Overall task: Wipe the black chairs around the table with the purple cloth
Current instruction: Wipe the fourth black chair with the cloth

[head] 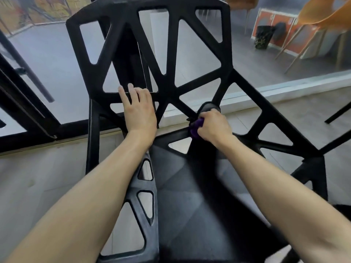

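Note:
A black chair (pixel 171 54) with an open lattice back and a dark seat fills the middle of the view. My left hand (pixel 138 109) lies on a lower crossbar of the backrest, its fingers over the bar. My right hand (pixel 212 126) grips the bunched purple cloth (pixel 196 127) and presses it on the struts where the back meets the seat. Most of the cloth is hidden under the hand.
A black window frame (pixel 28 114) runs along the left, with a sill and glass behind the chair. Beyond the glass stand orange chairs (pixel 319 18) and a dark bin (pixel 265 37). Another black leg (pixel 338 112) shows at the right edge.

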